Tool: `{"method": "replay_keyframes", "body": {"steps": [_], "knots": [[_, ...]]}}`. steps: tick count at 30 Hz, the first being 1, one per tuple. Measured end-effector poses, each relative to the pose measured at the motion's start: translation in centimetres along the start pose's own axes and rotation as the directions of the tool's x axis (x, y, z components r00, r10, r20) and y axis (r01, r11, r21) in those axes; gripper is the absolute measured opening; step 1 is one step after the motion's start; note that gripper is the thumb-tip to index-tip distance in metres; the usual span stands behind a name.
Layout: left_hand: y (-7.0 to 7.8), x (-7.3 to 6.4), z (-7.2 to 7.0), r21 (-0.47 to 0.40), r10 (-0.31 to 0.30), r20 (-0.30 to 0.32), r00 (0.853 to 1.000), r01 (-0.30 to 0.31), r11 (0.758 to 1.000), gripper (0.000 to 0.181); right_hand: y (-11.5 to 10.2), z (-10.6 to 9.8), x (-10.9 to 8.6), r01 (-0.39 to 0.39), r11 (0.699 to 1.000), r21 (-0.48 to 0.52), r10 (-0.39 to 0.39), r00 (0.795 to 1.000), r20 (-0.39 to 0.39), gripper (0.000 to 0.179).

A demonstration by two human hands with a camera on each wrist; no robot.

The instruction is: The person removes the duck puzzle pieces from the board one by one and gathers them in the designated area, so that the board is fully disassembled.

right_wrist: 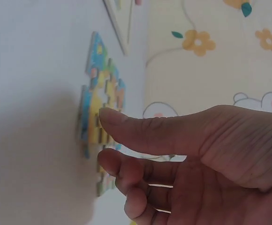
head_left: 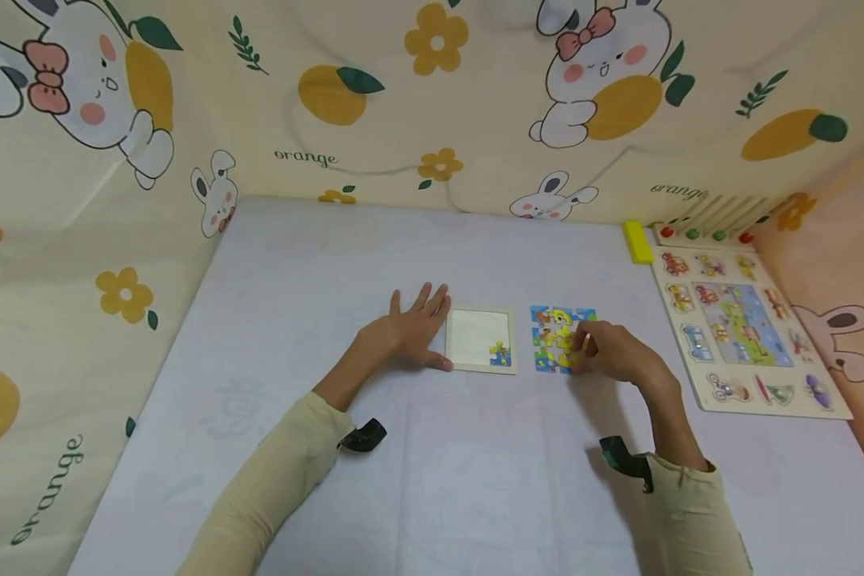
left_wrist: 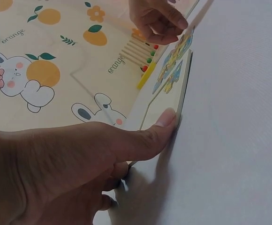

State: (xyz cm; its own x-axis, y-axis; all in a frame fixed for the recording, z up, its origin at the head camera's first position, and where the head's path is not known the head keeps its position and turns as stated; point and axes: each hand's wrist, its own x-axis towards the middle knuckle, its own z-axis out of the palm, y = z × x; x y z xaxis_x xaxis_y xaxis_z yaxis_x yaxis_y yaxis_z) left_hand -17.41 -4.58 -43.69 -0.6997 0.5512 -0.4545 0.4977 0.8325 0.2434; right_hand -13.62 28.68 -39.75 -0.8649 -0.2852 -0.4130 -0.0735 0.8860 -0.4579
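Observation:
My left hand (head_left: 412,326) rests at the left side of a square wooden puzzle tray (head_left: 468,340), fingers spread. Its thumb presses the tray's near corner, close up in the left wrist view. Inside the tray, joined jigsaw pieces (head_left: 500,353) fill the lower right corner; the remaining base is bare and pale. To the right, a patch of blue and yellow jigsaw pieces (head_left: 550,340) lies on the table. My right hand (head_left: 615,352) is over that patch's right edge. In the right wrist view its thumb (right_wrist: 115,119) and bent index finger stand apart, with pieces visible between them.
At the table's right lies a large wooden picture board (head_left: 706,336). Behind it stands a rack of rods with red and green beads (head_left: 706,234). A yellow block (head_left: 637,242) sits beside them. A patterned cloth (head_left: 374,160) hangs along the back and left edges.

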Motion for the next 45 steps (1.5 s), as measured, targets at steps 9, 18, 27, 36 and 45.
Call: {"method": "replay_keyframes", "body": {"steps": [9,18,27,36,45], "knots": [[0.2,-0.1,-0.3,0.010,-0.005,0.011,1.000,0.004,1.000,0.114,-2.2,-0.5,0.4,0.058,0.998,-0.006,-0.058,0.998,-0.020,0.029],[0.2,-0.1,-0.3,-0.010,-0.008,0.016,1.000,0.009,1.000,0.113,-5.7,0.5,2.0,0.192,0.981,-0.020,-0.192,0.981,0.006,0.031],[0.1,0.0,-0.2,-0.025,-0.004,0.014,1.000,0.004,1.000,0.113,-7.1,2.7,3.9,0.216,0.976,-0.031,-0.213,0.974,0.084,0.035],[0.3,0.0,-0.2,-0.011,-0.010,0.028,1.000,0.010,1.000,0.113,-7.0,3.5,3.9,0.218,0.974,-0.063,-0.214,0.975,0.058,0.032],[0.3,0.0,-0.1,-0.010,-0.014,0.026,1.000,0.014,1.000,0.113,-7.4,3.5,4.0,0.214,0.974,-0.071,-0.212,0.977,0.024,0.028]]}}
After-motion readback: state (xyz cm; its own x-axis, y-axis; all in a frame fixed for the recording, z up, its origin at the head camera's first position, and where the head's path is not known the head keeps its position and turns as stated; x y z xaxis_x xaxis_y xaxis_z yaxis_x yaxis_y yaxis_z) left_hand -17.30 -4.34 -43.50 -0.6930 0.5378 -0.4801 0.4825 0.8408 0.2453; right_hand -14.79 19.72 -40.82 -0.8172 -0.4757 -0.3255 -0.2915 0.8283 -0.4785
